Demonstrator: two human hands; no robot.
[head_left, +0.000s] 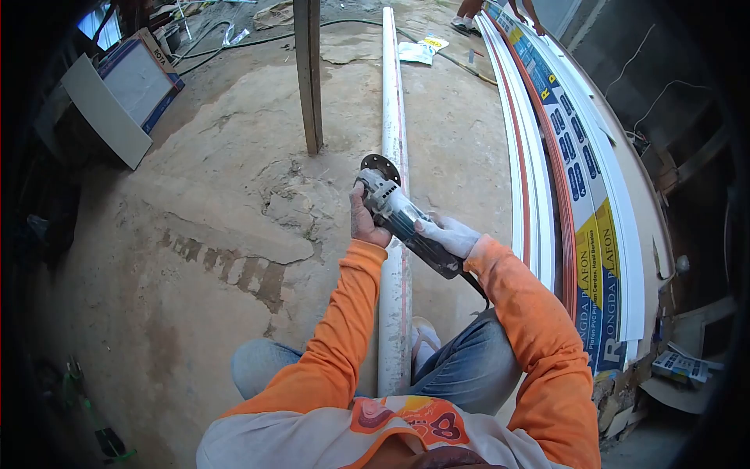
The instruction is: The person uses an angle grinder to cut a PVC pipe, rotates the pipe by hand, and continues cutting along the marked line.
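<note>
An angle grinder [410, 227] with a dark perforated disc [380, 167] is held over a long white pipe [394, 125] lying on the ground. Bare and dusty, my left hand [365, 219] is wrapped round the grinder's head, near the disc. My right hand [449, 234], in a whitish glove, grips the grinder's body farther back. A black cord leaves the tool's rear end beside my right sleeve. Whether the disc touches the pipe or is spinning, I cannot tell.
A metal post [308, 78] stands just beyond the disc, left of the pipe. Long packaged panels [578, 156] lie along the right. A person's hand [539, 29] and legs show at the top right. A hose [344, 21] crosses the ground; boards [105, 109] lean at left.
</note>
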